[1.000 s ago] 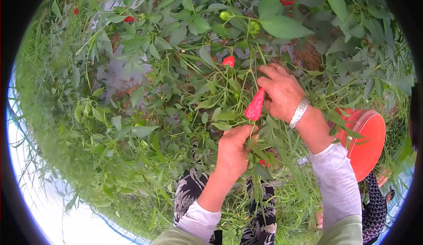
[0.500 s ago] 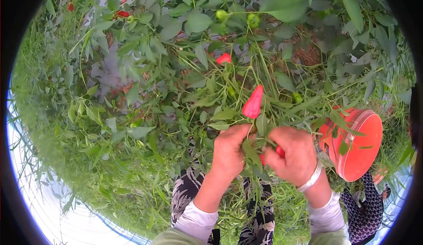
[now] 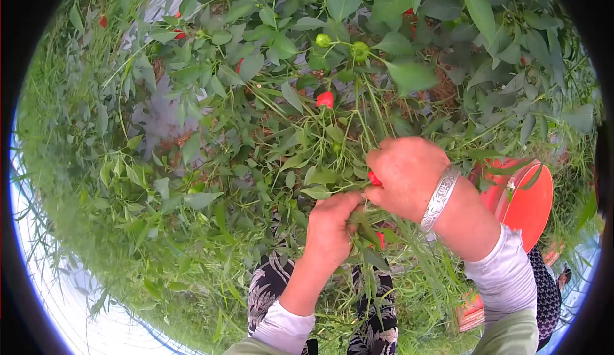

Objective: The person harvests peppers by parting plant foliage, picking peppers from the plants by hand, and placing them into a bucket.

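Note:
My left hand point(image 3: 329, 228) is closed around a leafy branch of the pepper plant point(image 3: 323, 177). Just above and to its right, my right hand point(image 3: 412, 179), with a silver bangle on the wrist, is curled shut on a red chili pepper point(image 3: 373, 178); only a small part of that pepper shows between the fingers. Below the hands, another red pepper point(image 3: 380, 240) is partly hidden by leaves. Higher on the plant hangs a red pepper point(image 3: 325, 99), with green peppers point(image 3: 360, 51) above it.
A red bucket point(image 3: 529, 205) stands at the right, partly behind leaves and my right arm. An orange-red object point(image 3: 472, 311) lies lower in the grass. Patterned dark cloth point(image 3: 547, 297) shows at the right edge. Dense pepper foliage surrounds my hands; more red peppers point(image 3: 180, 35) hang upper left.
My right hand has moved up and slightly left, to where a large red pepper hung above my left hand; that pepper is no longer seen hanging there. My left hand stays nearly still.

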Action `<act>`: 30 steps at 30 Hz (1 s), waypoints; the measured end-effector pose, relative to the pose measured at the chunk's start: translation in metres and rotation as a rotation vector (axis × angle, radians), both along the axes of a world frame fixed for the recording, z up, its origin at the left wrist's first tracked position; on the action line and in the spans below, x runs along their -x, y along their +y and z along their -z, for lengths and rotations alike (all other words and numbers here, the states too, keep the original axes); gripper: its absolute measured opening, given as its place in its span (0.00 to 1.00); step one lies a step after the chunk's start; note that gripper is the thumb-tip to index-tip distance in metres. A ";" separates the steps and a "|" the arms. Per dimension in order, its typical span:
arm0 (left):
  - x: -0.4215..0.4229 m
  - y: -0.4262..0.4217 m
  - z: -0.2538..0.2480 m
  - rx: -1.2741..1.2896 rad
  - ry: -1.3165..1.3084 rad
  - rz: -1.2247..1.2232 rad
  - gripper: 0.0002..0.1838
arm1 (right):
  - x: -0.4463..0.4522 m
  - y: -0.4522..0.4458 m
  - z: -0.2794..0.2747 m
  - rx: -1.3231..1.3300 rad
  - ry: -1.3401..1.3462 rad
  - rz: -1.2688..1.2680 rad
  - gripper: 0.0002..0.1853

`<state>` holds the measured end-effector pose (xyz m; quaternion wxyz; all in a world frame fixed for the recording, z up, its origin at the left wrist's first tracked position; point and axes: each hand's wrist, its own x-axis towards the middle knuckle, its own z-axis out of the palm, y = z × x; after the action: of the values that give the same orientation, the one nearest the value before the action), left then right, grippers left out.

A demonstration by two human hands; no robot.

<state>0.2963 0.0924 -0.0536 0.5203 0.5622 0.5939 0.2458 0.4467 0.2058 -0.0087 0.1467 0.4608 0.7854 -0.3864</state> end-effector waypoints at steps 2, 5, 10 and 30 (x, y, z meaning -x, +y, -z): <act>0.000 0.003 -0.009 0.136 -0.023 -0.025 0.14 | -0.005 -0.003 -0.002 0.067 -0.020 0.041 0.14; 0.003 0.004 -0.013 0.044 0.054 0.038 0.19 | -0.013 -0.017 -0.001 0.203 0.254 0.176 0.15; 0.006 0.006 -0.010 0.104 -0.017 -0.045 0.12 | -0.014 -0.039 -0.018 0.498 0.590 0.348 0.13; 0.014 0.005 -0.015 0.567 -0.362 -0.338 0.10 | 0.011 0.080 0.091 -0.127 0.174 0.730 0.21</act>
<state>0.2823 0.0973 -0.0383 0.7039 0.2373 0.6213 0.2494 0.4353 0.2853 -0.0992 -0.0966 0.6840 0.6013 -0.4015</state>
